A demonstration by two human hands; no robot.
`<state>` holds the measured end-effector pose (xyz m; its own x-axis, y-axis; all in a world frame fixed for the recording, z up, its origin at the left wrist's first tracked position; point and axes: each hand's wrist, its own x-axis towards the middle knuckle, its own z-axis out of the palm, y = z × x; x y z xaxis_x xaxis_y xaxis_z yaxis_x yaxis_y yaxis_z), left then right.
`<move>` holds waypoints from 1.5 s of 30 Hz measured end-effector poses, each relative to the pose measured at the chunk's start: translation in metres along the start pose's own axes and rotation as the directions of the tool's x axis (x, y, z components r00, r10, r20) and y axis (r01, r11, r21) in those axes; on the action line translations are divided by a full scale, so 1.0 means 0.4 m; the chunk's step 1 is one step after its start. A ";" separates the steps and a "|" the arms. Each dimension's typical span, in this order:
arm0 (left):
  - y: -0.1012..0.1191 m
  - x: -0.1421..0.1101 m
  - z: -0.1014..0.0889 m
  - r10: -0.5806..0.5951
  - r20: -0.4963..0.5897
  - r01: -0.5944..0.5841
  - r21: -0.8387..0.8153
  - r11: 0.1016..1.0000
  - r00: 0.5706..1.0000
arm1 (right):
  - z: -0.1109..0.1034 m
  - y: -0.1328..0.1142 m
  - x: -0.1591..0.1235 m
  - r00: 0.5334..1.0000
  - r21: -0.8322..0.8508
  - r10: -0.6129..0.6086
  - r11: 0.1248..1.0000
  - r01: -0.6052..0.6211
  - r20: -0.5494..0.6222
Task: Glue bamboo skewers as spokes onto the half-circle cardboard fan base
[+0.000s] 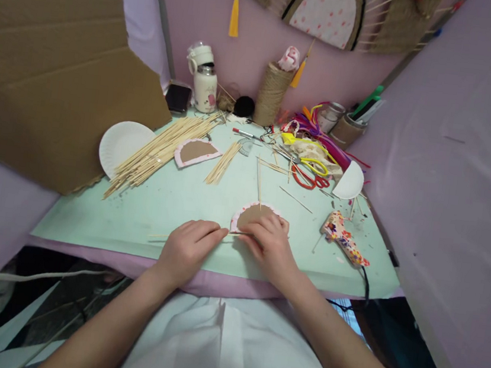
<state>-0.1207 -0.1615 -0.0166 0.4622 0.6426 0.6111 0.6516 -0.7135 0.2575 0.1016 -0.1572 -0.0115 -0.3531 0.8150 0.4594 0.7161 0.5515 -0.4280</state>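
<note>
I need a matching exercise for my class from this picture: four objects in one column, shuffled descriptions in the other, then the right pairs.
Column 1
1. Near half-round piece
2. Glue gun
3. Paper plate
4. Bottle

Column 2
A. White, partly hidden by the large stick bundle
B. Cream-coloured, standing upright at the back of the table
C. Brown with a pale patterned rim, partly covered by the right hand
D. Flower-patterned, lying towards the table's right side

Pairs: 1-C, 2-D, 3-A, 4-B

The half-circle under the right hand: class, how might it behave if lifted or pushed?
The half-circle probably feels light, as it looks thin. Its brown, cardboard-like look suggests stiffness. Lying flat, it would likely slide rather than roll.
</note>
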 end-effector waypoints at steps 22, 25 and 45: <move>-0.050 -0.018 -0.001 -0.103 0.218 0.078 0.119 0.990 0.971 | -0.002 0.029 -0.045 0.992 0.015 0.126 0.992 -0.125 -0.028; -0.052 -0.009 -0.004 -0.078 0.245 0.051 0.116 0.992 0.966 | 0.000 0.029 -0.044 0.992 0.021 0.120 0.993 -0.120 -0.030; -0.057 0.008 -0.008 -0.059 0.316 -0.002 0.189 0.982 0.947 | 0.003 0.030 -0.045 0.992 0.013 0.122 0.993 -0.121 -0.025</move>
<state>-0.1361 -0.1440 -0.0181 0.5892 0.7389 0.3268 0.7528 -0.6490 0.1101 0.1159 -0.1651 -0.0258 -0.2483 0.8714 0.4231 0.7458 0.4507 -0.4906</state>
